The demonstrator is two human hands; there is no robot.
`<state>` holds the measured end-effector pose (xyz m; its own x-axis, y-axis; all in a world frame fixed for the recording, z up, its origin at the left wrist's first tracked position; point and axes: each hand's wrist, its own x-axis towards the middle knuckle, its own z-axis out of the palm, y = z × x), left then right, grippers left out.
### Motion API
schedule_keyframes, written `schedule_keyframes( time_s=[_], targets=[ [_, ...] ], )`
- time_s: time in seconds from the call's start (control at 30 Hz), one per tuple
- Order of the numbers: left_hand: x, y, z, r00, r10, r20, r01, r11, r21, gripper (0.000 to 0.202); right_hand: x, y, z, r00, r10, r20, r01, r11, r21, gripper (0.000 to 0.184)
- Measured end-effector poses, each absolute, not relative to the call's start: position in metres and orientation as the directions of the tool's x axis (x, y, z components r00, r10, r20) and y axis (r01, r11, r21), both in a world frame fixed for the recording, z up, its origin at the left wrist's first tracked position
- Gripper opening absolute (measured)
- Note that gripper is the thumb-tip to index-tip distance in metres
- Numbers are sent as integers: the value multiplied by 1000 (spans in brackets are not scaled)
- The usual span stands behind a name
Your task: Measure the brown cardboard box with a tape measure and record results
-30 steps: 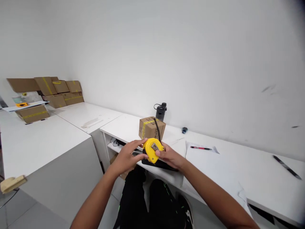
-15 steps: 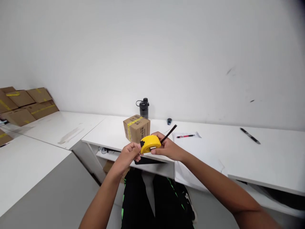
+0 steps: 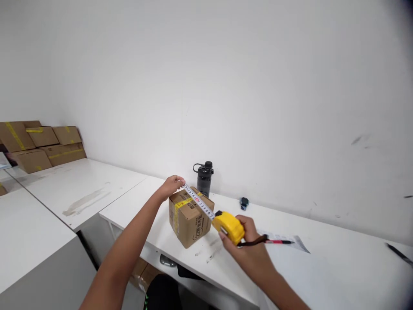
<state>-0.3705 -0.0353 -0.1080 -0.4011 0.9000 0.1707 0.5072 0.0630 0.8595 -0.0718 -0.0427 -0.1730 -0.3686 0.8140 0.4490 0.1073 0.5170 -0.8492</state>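
Clasping with the right grip [image 3: 250, 243] a yellow tape measure [image 3: 230, 226], just right of lower centre; pinching with the left grip [image 3: 173, 186], mid-frame, the end of its extended blade [image 3: 204, 207]. Holding the blade across the top of a cardboard box [image 3: 187, 228] at centre. Can read along the blade black numerals up to 9, a red mark, then 1 to 7. Can see dark characters on the box's side, too small to make out, and behind it a black water bottle [image 3: 204, 178].
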Motion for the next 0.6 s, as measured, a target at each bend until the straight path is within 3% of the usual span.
schedule_keyframes(
  time_s=[0.13, 0.3, 0.6],
  targets=[
    [-383, -2, -128, -465, 878, 112, 640, 246, 728, 23, -87, -50, -190, -405, 856, 321, 243, 440, -865, 41],
    [-381, -7, -143, -505, 857, 99, 685, 329, 650, 34, -102, -39, -176, -506, 810, 296, 295, 485, -823, 45],
    [-373, -30, -154, -559, 813, 163, 667, 324, 671, 36, -119, -34, -176, -498, 817, 292, 244, 455, -856, 46]
  ],
)
